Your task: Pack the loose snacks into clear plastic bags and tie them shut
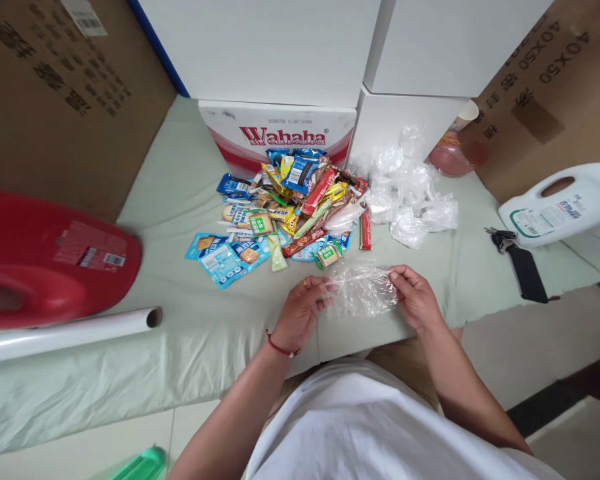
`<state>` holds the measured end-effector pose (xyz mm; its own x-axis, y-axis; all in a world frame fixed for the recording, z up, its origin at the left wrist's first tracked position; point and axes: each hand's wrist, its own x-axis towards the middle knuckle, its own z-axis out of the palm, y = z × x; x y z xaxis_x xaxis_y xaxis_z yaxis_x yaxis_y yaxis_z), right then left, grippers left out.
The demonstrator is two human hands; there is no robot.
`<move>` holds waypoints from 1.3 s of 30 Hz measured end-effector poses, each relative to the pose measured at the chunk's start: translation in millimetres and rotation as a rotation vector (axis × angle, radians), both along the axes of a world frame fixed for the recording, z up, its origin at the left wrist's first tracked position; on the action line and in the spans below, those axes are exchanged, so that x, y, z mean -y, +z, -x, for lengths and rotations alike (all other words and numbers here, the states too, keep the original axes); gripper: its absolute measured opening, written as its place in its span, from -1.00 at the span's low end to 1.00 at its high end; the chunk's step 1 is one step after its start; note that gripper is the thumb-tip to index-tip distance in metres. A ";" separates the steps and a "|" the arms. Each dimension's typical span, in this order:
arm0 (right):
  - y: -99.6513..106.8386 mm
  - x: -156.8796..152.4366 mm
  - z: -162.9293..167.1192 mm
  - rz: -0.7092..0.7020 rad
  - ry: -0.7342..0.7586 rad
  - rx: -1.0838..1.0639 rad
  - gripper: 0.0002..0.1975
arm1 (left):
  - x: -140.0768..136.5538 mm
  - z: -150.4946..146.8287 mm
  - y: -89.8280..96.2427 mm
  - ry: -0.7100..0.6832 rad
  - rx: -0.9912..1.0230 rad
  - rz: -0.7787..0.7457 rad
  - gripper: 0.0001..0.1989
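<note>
Holding a clear plastic bag (pixel 363 290), crinkled and spread between left grip (pixel 300 307) and right grip (pixel 416 297), above the near part of the cloth-covered bench (pixel 220 353). Pinching the bag's left end in the left grip, with thumb brought against the fingers and film caught between. Clamping the upper right corner in the right grip, with thumb tip pressed to forefinger and the other fingers curled in. Set apart from each other by the spread film, with thumbs turned inward. Cannot tell contact between the bag's lower edge and the bench.

Just beyond the bag, near its upper left: a green-labelled biscuit packet (pixel 329 254), at the edge of a heap of wrapped snacks (pixel 307 200). Farther left of the left grip: light-blue biscuit packets (pixel 225 265). Beyond the right grip: a pile of crumpled clear bags (pixel 415 193). Well to the right of the right grip: keys (pixel 503 240), a black phone (pixel 527 275) and a white detergent jug (pixel 570 200). Past the heap, farthest from both grips: a Wahaha carton (pixel 280 130).
</note>
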<state>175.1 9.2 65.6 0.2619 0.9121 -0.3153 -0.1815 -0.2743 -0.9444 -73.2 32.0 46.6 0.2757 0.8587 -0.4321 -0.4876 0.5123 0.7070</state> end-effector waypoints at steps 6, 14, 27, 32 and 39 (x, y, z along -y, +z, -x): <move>-5.4 3.2 -9.9 0.051 0.081 0.106 -0.59 | 0.7 14.9 -2.8 0.020 0.032 0.041 -0.56; -7.6 14.5 -0.7 -0.103 0.118 0.373 -0.55 | 1.9 -2.6 -15.6 0.193 -0.089 0.018 -0.58; -17.5 -23.9 4.8 0.113 0.472 0.209 -0.53 | 6.4 -1.2 3.1 0.083 -0.106 -0.074 -0.54; -7.5 -18.8 -4.3 0.199 0.320 -0.025 -0.49 | -0.4 2.9 -7.7 0.125 -0.452 -0.140 -0.71; -17.0 -4.4 -23.9 0.229 0.194 0.096 -0.45 | -10.2 11.2 -0.8 0.103 -0.156 0.038 -0.42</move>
